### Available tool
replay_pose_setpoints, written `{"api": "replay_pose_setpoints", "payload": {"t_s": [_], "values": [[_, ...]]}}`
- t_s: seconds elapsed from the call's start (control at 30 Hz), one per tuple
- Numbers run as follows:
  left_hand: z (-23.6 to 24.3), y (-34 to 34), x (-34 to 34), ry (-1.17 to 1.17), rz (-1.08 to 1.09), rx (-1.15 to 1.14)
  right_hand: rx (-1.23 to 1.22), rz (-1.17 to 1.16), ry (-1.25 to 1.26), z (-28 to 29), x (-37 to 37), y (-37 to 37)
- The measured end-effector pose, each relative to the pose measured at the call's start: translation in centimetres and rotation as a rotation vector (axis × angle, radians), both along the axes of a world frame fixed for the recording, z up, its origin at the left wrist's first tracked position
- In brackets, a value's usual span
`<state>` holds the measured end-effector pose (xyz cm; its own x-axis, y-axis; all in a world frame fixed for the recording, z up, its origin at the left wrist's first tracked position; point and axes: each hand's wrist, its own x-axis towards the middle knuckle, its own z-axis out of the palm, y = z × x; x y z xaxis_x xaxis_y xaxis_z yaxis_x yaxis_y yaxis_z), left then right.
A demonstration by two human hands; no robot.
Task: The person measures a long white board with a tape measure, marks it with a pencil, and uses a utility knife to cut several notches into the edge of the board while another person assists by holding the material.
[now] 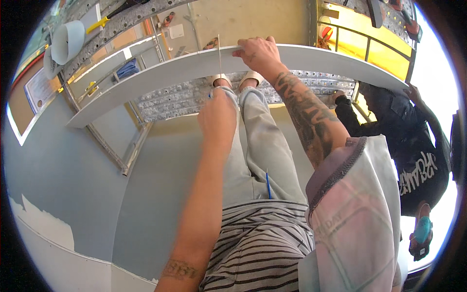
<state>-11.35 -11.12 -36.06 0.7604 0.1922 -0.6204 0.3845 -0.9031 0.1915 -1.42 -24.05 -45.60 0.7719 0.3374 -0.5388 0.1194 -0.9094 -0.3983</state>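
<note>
A long white board (321, 58) runs across the view in front of my legs. My right hand (259, 52) lies over its far edge, with the fingers closed on it. Left of that, my left hand (217, 117) is a slightly blurred fist on the near side. A thin blade (219, 56), seen edge-on, rises from this fist and crosses the board, looking like a hand saw. The fist hides its handle. A co-worker's hand (413, 92) touches the board's right end.
Below the board is a perforated metal scaffold platform (170, 100), where my feet stand. The co-worker in black (418, 141) is close at right. Another metal plank (141, 14) crosses the top left, holding a white roll (68, 43) and a yellow-handled tool (97, 24). Below lies the floor (253, 22).
</note>
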Motion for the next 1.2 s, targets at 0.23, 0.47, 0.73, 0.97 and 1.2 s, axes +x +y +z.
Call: {"api": "replay_pose_setpoints", "payload": {"t_s": [0.23,0.47,0.73,0.97,1.2], "values": [[-2.3,1.0,1.3,-0.064,-0.033,-0.015,0.037,-0.008,-0.011,-0.4,-0.3,0.4],[-1.5,0.5,0.8,0.03,0.057,-0.082,0.04,-0.001,-0.05,-0.2,-0.4,0.8],[0.8,0.7,-4.3,0.161,0.074,-0.078,-0.045,-0.011,0.041,-0.7,0.2,-0.1],[2.7,1.0,-5.7,0.124,-0.026,-0.141,-0.028,-0.008,0.073,-0.3,0.8,0.1],[12.3,3.2,-6.9,0.511,0.162,-0.005,-0.049,0.006,0.001,-0.1,0.8,-0.8]]}}
